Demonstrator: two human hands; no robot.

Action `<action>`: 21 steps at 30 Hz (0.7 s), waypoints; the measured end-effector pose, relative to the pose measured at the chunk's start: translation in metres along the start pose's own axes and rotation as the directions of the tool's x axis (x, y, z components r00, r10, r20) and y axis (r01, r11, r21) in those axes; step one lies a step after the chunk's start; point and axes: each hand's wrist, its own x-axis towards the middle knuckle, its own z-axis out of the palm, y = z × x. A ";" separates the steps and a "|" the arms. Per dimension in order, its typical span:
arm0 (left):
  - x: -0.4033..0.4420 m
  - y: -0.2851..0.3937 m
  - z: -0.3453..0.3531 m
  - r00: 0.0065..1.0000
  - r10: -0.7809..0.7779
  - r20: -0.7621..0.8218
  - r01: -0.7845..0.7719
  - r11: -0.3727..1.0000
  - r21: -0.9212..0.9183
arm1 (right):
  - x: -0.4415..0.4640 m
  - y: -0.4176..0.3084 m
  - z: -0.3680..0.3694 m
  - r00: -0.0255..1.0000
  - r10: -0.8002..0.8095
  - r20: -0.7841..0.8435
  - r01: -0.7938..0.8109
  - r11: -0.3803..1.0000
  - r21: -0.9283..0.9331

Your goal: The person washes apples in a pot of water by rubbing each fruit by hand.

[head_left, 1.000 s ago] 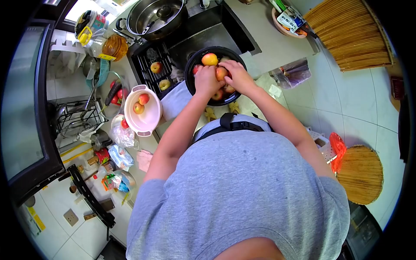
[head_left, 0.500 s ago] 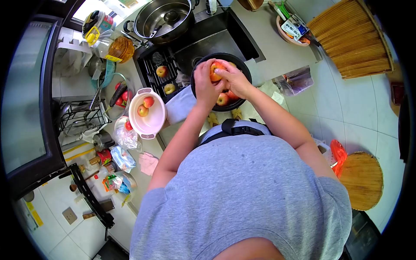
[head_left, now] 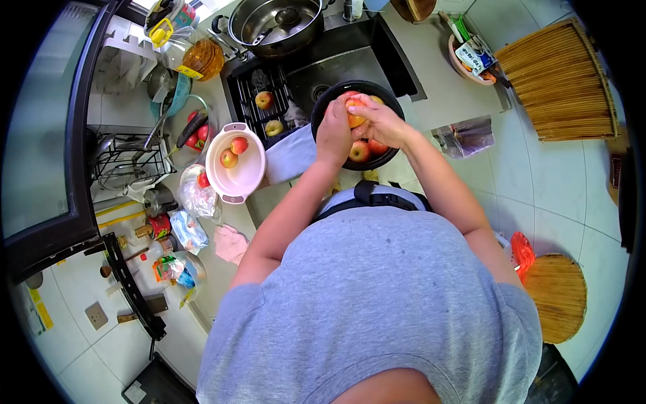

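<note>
Cupping an apple (head_left: 356, 116) over the black bowl (head_left: 318, 116).
It was held by the left hand (head_left: 333, 138), fingers seemingly pressed together, and the right hand (head_left: 387, 128), thumb laid across; hidden fingertips could not be told. It was thus kept apart from the bowl's other apples (head_left: 360, 151). Beyond the bowl, a sink (head_left: 343, 66) was set into the counter (head_left: 454, 94); tiled floor (head_left: 515, 161) was seen to its right.
</note>
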 end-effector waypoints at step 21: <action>0.005 -0.005 0.019 0.972 0.169 -0.162 -0.177 0.984 -0.032 | 0.030 0.016 0.010 0.881 -0.209 -0.425 0.285 0.951 0.124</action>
